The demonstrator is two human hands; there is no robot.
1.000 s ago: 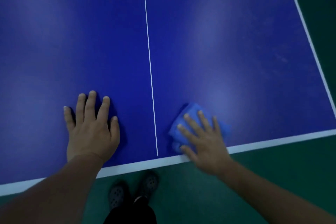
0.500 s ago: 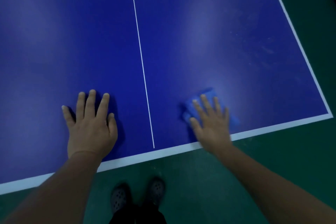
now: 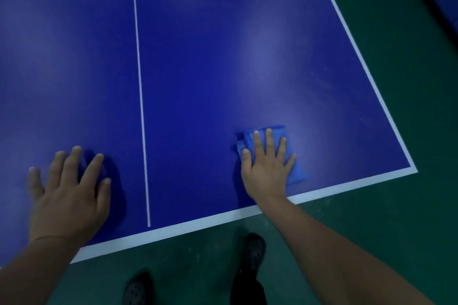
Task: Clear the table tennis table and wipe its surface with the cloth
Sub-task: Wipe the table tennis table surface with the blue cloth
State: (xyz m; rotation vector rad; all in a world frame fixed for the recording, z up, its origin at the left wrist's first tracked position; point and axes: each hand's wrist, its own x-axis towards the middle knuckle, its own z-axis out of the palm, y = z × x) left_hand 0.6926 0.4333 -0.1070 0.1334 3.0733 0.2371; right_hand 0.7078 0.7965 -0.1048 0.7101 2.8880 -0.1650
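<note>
The blue table tennis table (image 3: 223, 57) fills the view, with a white centre line (image 3: 140, 91) and white edge lines. A folded light-blue cloth (image 3: 295, 168) lies near the table's near right corner. My right hand (image 3: 266, 168) presses flat on the cloth with straight, spread fingers. Left of the centre line, my left hand (image 3: 69, 193) rests flat on the bare table surface, fingers spread.
The table's near edge (image 3: 198, 228) and right edge (image 3: 366, 77) meet at the corner (image 3: 415, 169). Green floor (image 3: 409, 218) lies beyond both edges. My two dark shoes (image 3: 252, 251) stand on the floor just below the near edge.
My right hand has slid the cloth to the right along the near edge, toward the corner. The view has shifted right; my left hand stays flat on the table.
</note>
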